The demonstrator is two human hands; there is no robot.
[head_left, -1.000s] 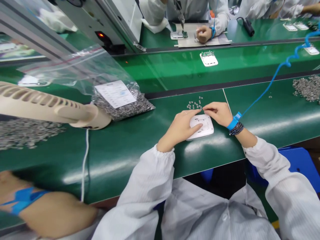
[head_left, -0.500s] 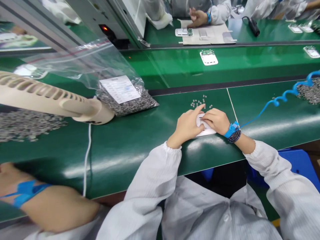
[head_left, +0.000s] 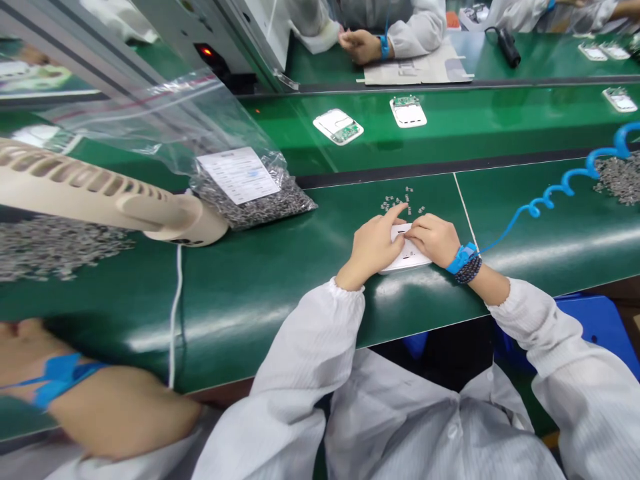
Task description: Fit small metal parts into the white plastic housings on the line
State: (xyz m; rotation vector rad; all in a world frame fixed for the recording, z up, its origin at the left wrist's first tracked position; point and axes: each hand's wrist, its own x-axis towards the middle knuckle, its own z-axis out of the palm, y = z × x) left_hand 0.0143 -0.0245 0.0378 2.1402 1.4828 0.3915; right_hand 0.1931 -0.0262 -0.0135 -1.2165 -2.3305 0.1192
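Observation:
A flat white plastic casing [head_left: 411, 257] with small dark slots rests on the green bench under both hands. Across its left side lies my left hand [head_left: 376, 243], thumb on the casing and index finger stretched past the far edge, steadying it. My right hand [head_left: 436, 241] has its fingertips pinched together on the casing's upper part; whatever is between them is too small to make out. Just beyond the hands are scattered several tiny metal parts [head_left: 389, 203]. A blue wrist strap [head_left: 461, 258] with a coiled cord circles my right wrist.
A clear bag of small metal parts [head_left: 260, 200] lies left, beside a beige fan [head_left: 185, 220] and a loose pile [head_left: 60, 250]. A co-worker's arm [head_left: 115, 407] is at lower left. Casings with circuit boards [head_left: 340, 127] lie on the green belt [head_left: 280, 143]. Another person sits opposite.
Another casing with a circuit board now lies on the belt, and the person opposite has drawn a hand left. My hands have barely shifted; my left thumb sits slightly higher on the casing.

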